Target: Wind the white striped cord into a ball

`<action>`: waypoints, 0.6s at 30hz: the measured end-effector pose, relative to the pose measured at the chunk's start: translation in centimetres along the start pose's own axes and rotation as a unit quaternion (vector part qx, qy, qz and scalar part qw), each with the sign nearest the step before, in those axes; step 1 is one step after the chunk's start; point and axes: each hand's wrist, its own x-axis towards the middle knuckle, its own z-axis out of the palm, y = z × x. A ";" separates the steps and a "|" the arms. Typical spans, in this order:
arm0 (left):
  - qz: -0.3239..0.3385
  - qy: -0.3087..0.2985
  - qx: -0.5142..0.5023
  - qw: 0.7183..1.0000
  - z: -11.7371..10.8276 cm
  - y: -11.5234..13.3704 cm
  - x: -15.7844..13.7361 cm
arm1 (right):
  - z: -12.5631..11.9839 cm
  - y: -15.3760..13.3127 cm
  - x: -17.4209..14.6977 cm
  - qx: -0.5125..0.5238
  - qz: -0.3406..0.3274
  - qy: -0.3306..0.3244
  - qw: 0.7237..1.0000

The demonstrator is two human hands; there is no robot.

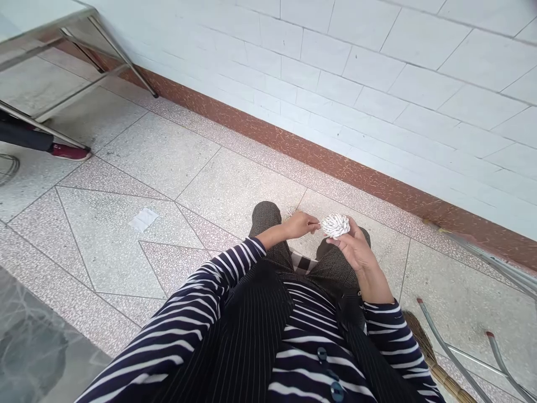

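In front of my knees, my right hand (352, 246) grips a rounded bundle of white cord (335, 225), with its fingers and thumb around the right and lower sides. Thick strands in the bundle look twisted or braided, with dark flecks. My left hand (301, 224) is closed in a pinch just left of the bundle, its fingertips close to the edge. Whatever is between those fingertips is too small to make out. A second small piece of whitish cord (291, 211) shows partly behind my left hand, near my left knee.
A metal-legged table (121, 56) stands at upper left, with another person's red shoe (70, 151) beneath it. White paper (144, 219) lies on the tiled floor. At lower right are a straw broom (440, 372) and metal tube legs (444, 347). A tiled wall (335, 67) runs ahead.
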 end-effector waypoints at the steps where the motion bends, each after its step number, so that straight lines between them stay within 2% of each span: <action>1: -0.005 -0.008 -0.010 1.000 0.7 -0.2 -0.4 | -0.2 -0.4 0.0 0.003 -0.011 0.006 1.000; 5: -0.019 -0.028 -0.049 0.998 2.1 -0.6 -1.6 | -1.6 -2.1 0.0 -0.001 -0.026 0.007 1.000; 7: -0.030 -0.018 -0.057 0.998 1.7 -0.7 -1.7 | -2.5 -3.2 0.1 -0.011 -0.043 0.038 0.998; 11: -0.013 -0.012 -0.068 0.998 0.0 0.3 -1.2 | -3.5 -5.3 0.5 -0.063 -0.125 0.114 0.984; 13: 0.021 -0.035 -0.073 0.996 -0.8 1.7 -0.8 | -3.5 -5.8 1.2 -0.122 -0.173 0.160 0.964; 15: 0.068 -0.069 -0.061 0.993 -1.2 3.5 -0.4 | -3.4 -5.4 2.1 -0.217 -0.204 0.216 0.930; 17: 0.113 -0.084 -0.016 0.990 -1.6 5.1 0.0 | -3.3 -4.0 3.0 -0.323 -0.192 0.248 0.893; 18: 0.126 -0.080 0.018 0.989 -1.8 5.7 0.3 | -3.3 -3.0 3.3 -0.355 -0.163 0.241 0.888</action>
